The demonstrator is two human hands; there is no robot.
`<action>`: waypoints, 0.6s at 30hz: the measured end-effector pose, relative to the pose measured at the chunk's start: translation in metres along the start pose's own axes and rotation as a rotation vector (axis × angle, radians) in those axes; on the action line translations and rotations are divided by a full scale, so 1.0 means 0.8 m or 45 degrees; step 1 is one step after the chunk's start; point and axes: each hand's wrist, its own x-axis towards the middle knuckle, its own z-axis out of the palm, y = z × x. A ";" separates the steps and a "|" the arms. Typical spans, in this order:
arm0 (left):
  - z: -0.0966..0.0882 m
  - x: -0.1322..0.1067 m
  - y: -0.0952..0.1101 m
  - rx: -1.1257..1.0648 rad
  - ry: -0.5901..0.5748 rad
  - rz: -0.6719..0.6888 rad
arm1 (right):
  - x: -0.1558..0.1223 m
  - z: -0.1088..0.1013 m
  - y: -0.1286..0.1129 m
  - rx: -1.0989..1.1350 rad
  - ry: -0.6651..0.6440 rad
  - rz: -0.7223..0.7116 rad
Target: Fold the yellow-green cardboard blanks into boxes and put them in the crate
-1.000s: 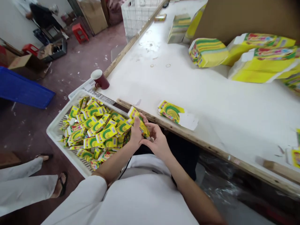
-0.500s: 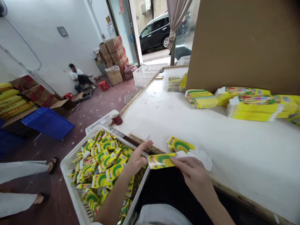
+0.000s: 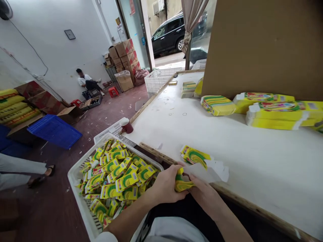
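Note:
Both hands meet at the near table edge on one small yellow and green carton (image 3: 183, 184). My left hand (image 3: 165, 186) wraps round its left end, fingers closed. My right hand (image 3: 205, 195) pinches its right side, where a white flap sticks out. Just left stands a white plastic crate (image 3: 75, 174) heaped with several folded yellow and green cartons (image 3: 118, 178). A short stack of flat cartons (image 3: 195, 156) lies on the white table (image 3: 239, 148) just beyond my hands.
A dark red cup (image 3: 126, 126) stands at the table corner. Bundles of flat yellow cartons (image 3: 275, 111) line a tall cardboard sheet (image 3: 262, 47) at the right. A blue crate (image 3: 54, 131) and boxes sit on the floor left. Someone's legs (image 3: 22, 169) reach in; another person (image 3: 84, 82) sits far off.
The camera has tilted up. The carton, stretched flat between my hands half a second ago, is now bunched between them, and my left hand has closed round it.

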 end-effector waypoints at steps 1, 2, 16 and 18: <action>0.001 0.000 -0.001 0.003 -0.005 0.037 | 0.000 -0.002 0.001 0.048 -0.075 0.058; 0.002 0.000 -0.003 0.000 -0.007 0.067 | 0.000 -0.004 0.001 0.063 -0.126 0.090; 0.018 -0.001 -0.023 -0.027 -0.003 0.169 | 0.013 0.008 0.005 0.063 0.057 0.035; 0.017 -0.002 -0.023 -0.058 0.001 0.117 | 0.013 0.005 0.005 0.141 0.065 0.031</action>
